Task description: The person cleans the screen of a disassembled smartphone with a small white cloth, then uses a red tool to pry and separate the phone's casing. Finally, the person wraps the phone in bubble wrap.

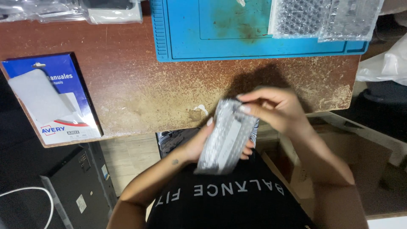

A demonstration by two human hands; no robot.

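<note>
Blue mat [254,42] at 12 o'clock, blue label pack [55,97] at 9. Centre: left hand [199,142] cradles the bubble-wrapped packet [227,138]; right hand [275,108] pinches its top edge.

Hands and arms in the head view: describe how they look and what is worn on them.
Both arms are bare to the top of the forearm, with no sleeves, watch or bracelets in sight. The left hand has long, pale, squared nails, and a small dark mark sits on its wrist. The right hand has the same pale nails. No rings or gloves show. A black top with pale lettering covers the chest.
</note>
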